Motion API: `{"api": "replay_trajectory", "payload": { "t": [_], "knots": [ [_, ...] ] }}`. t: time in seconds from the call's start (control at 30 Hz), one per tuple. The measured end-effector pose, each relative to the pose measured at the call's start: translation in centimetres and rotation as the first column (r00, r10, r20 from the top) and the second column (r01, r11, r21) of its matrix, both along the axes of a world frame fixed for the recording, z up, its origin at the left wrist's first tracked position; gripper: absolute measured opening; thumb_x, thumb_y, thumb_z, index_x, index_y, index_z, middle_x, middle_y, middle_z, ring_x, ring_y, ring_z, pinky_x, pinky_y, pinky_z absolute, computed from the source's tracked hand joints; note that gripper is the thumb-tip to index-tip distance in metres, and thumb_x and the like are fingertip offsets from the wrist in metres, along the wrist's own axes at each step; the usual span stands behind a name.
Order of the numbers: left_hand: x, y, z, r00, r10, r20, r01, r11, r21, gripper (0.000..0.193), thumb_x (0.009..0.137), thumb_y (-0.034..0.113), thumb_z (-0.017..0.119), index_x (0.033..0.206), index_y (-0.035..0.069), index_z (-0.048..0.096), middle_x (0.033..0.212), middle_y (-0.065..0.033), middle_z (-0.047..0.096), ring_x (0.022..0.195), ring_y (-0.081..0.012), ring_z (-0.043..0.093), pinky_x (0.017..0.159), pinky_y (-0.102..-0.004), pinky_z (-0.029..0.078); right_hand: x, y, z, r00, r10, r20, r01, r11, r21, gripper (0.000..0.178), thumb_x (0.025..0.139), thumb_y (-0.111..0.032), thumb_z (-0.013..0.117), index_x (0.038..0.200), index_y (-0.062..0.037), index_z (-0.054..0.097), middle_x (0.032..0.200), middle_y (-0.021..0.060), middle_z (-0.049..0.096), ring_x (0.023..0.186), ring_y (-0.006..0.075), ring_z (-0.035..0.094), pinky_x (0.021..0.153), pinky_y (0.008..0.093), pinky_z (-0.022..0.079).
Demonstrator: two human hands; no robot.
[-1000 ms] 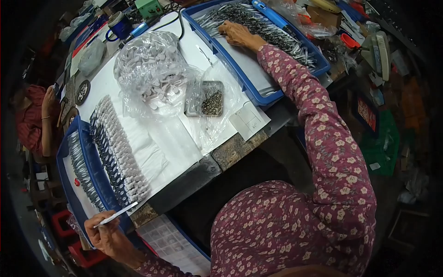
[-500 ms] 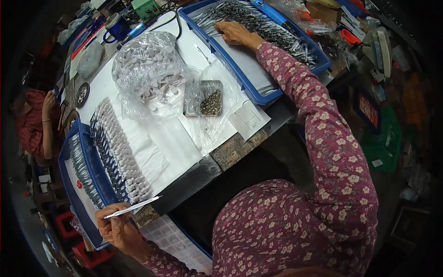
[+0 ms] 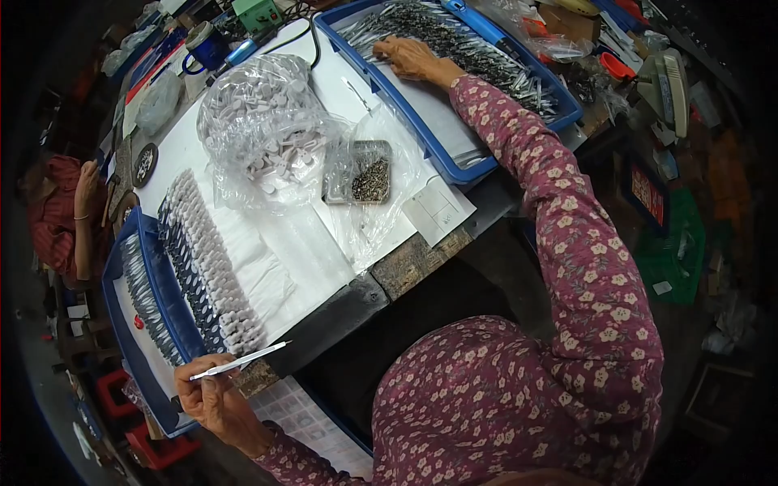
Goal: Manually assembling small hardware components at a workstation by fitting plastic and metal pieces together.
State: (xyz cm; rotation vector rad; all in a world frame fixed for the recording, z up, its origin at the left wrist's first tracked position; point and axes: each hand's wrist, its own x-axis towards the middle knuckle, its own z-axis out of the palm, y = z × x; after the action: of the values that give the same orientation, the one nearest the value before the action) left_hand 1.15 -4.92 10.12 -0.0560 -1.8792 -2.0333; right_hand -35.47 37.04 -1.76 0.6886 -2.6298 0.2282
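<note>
My left hand (image 3: 217, 409), low on the left, is closed on a slim white pen-like stick (image 3: 243, 360) with a thin dark tip pointing right. Beside it stands a blue tray (image 3: 154, 271) with slender grey pieces in a row. At the top, my right hand (image 3: 415, 60) reaches into a larger blue tray (image 3: 395, 104) full of thin silvery and black pieces (image 3: 454, 49). Its fingers are bent down at the pieces' left end; what lies between the fingertips is too small to make out.
A clear plastic bag (image 3: 259, 105) of small white parts lies mid-table, next to a square dish (image 3: 332, 188) of tiny brassy parts. Rows of white-ended pieces (image 3: 212, 259) line the left tray. Another person (image 3: 65, 215) sits at far left. A blue mug (image 3: 206, 47) stands behind.
My left hand has shifted slightly, moving the white stick a little up and to the right. My right hand's fingers have edged slightly left over the pieces.
</note>
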Motion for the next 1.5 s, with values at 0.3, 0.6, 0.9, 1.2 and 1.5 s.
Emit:
{"api": "replay_trajectory", "payload": {
  "t": [0.3,0.6,0.9,1.2,1.5],
  "knots": [
    [0.1,0.4,-0.3,1.000,0.002,0.024,-0.002,1.000,-0.003,0.015,0.083,0.011,0.056,0.085,-0.001,0.048,0.074,-0.0148,0.055,0.066,-0.0182,0.052,0.059,-0.0257,0.043,0.7,-1.1,1.2,0.993,-0.115,0.009,0.115,0.993,0.031,0.034,0.068,-0.001,0.055,0.101,-0.0092,0.049,0.102,0.0132,0.046,0.097,0.0310,0.049,0.076,0.0439,0.044],
    [0.4,0.1,-1.0,0.998,-0.070,0.002,0.070,0.998,0.006,0.014,0.085,0.009,0.053,0.091,-0.003,0.048,0.082,-0.0161,0.055,0.071,-0.0173,0.056,0.062,-0.0239,0.047,0.6,-0.5,1.3,0.993,-0.089,0.074,0.087,0.996,0.031,0.034,0.069,-0.005,0.053,0.103,-0.0115,0.051,0.101,0.0111,0.046,0.097,0.0293,0.049,0.077,0.0438,0.043],
    [1.4,0.9,-0.9,0.997,0.046,0.060,-0.046,0.999,-0.011,0.018,0.081,0.012,0.058,0.086,-0.002,0.048,0.077,-0.0157,0.057,0.068,-0.0165,0.053,0.060,-0.0220,0.042,0.3,-0.3,1.3,0.991,-0.096,0.094,0.088,0.992,0.090,0.028,0.072,-0.007,0.051,0.100,-0.0092,0.048,0.101,0.0106,0.047,0.097,0.0291,0.050,0.078,0.0426,0.043],
    [2.1,0.3,-1.3,0.999,-0.023,0.027,0.022,1.000,0.017,0.014,0.085,0.009,0.052,0.090,-0.003,0.048,0.081,-0.0166,0.055,0.068,-0.0171,0.055,0.064,-0.0248,0.046,-0.1,0.1,0.5,0.999,-0.031,0.031,0.026,0.988,0.153,0.027,0.076,-0.006,0.048,0.102,-0.0076,0.045,0.096,0.0118,0.049,0.094,0.0293,0.051,0.078,0.0409,0.042],
    [2.3,0.5,-1.5,1.000,-0.025,0.001,0.025,0.990,0.139,0.015,0.081,0.009,0.057,0.087,-0.001,0.047,0.078,-0.0168,0.055,0.068,-0.0182,0.054,0.061,-0.0237,0.045,-1.9,2.7,-2.7,0.964,0.082,-0.255,-0.054,0.992,0.114,0.020,0.076,-0.006,0.049,0.096,-0.0070,0.046,0.094,0.0107,0.050,0.090,0.0286,0.052,0.076,0.0390,0.043]
  ]
}}
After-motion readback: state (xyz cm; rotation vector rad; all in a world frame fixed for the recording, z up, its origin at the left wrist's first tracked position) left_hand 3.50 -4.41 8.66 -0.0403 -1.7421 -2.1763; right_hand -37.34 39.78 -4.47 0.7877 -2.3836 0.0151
